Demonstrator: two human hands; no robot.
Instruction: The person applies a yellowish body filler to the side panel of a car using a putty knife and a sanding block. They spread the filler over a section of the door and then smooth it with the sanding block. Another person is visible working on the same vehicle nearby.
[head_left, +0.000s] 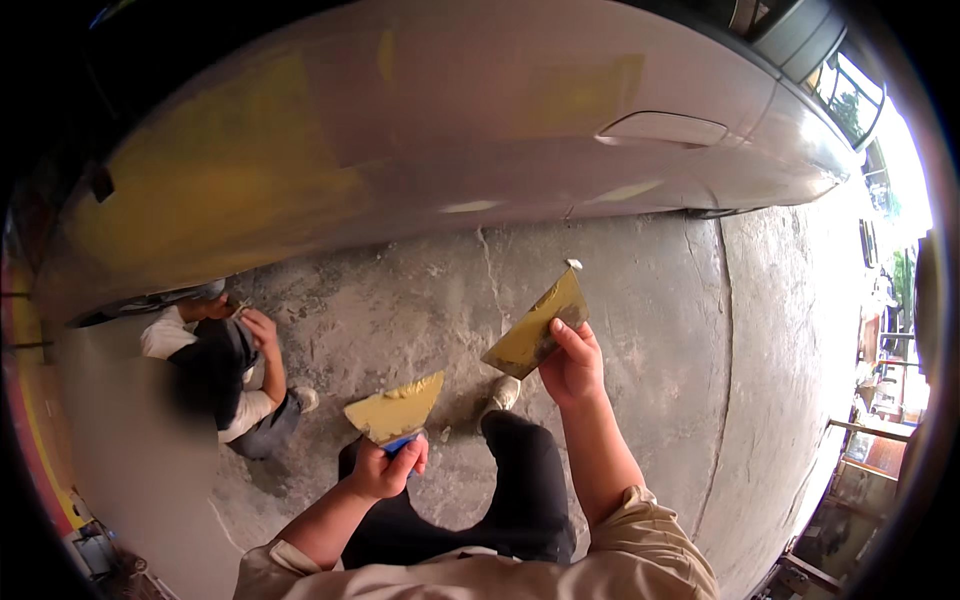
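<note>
My left hand (pixel 388 468) is closed round the blue handle of a putty knife (pixel 398 408), its wide blade coated with yellow filler. To the right and a little farther out, my right hand (pixel 573 368) grips a flat, four-sided spreader plate (pixel 540 325) between thumb and fingers. Yellow filler covers much of the plate's upper face, and its lower edge looks bare and dark. The two tools are apart from each other. Beyond them stretches the side of a car (pixel 450 130), with yellow filler patches on its dull panels; neither tool touches it.
At the left a co-worker (pixel 240 370) crouches by the car, hands together around something small I cannot make out. The concrete floor (pixel 640 290) is cracked and stained. A small white scrap (pixel 573 264) appears just past the plate's tip. Shelving and clutter (pixel 860 490) line the right side.
</note>
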